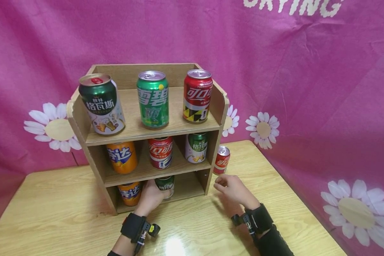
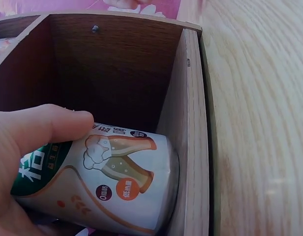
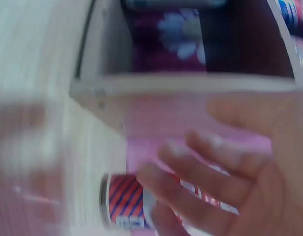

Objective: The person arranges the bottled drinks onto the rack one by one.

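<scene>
My left hand (image 1: 151,198) grips a green-and-white drink can (image 1: 165,182) on the bottom shelf. In the left wrist view the thumb lies across this can (image 2: 124,179), whose base is against the shelf board (image 2: 185,128). An orange can (image 1: 129,194) stands just left of that hand. To the right of the wooden shelf unit (image 1: 211,156), my right hand (image 1: 236,192) is over the table with loosely bent fingers and nothing in them. Nearest to it is a red cola can (image 1: 222,161) on the table, partly behind the fingers in the right wrist view.
On the top shelf stand a green-and-white can (image 1: 103,106), a green can (image 1: 153,101) and a red can (image 1: 197,97). The middle shelf holds an orange can (image 1: 123,158), a red can (image 1: 160,153) and a green-and-white can (image 1: 196,148). A pink cloth (image 1: 294,89) hangs behind.
</scene>
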The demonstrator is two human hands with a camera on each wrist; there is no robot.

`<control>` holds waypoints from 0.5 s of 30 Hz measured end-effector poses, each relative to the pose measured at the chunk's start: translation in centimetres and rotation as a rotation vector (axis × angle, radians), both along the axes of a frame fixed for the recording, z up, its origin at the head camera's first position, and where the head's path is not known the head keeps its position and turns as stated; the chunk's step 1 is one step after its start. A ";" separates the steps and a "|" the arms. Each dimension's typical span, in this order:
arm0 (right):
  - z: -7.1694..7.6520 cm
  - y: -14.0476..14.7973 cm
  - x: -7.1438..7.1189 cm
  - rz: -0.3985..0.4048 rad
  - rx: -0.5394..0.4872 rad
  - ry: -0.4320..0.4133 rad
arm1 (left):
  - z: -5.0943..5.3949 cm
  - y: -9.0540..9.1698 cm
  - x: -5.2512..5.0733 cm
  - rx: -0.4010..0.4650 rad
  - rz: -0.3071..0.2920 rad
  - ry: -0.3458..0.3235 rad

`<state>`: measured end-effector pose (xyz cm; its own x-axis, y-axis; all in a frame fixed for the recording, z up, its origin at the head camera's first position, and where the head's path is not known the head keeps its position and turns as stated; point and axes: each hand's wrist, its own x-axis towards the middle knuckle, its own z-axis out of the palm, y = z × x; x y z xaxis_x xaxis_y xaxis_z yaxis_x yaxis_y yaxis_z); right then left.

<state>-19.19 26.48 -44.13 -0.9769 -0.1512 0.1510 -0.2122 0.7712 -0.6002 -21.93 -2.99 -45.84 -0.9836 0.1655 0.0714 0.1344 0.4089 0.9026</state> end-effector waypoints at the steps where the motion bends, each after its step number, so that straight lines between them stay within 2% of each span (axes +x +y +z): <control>1: 0.1 0.4 -0.3 -0.069 -0.009 0.011 | 0.1 0.0 0.0 0.002 -0.003 0.003; 4: 0.1 1.3 -1.5 -0.274 -0.073 0.009 | 0.4 -0.2 0.5 -0.011 -0.012 -0.005; 7: -0.2 1.7 -3.1 -0.414 -0.135 0.020 | 0.8 -0.6 1.2 -0.028 -0.035 -0.015; 10: -0.9 1.4 -4.9 -0.506 -0.187 0.045 | 1.0 -1.3 2.1 -0.062 -0.066 -0.005; 12: -1.5 1.1 -6.1 -0.552 -0.219 0.070 | 1.3 -1.8 2.9 -0.124 -0.089 -0.020; 15: -2.3 0.7 -7.5 -0.595 -0.258 0.105 | 2.2 -3.0 4.3 -0.257 -0.144 -0.004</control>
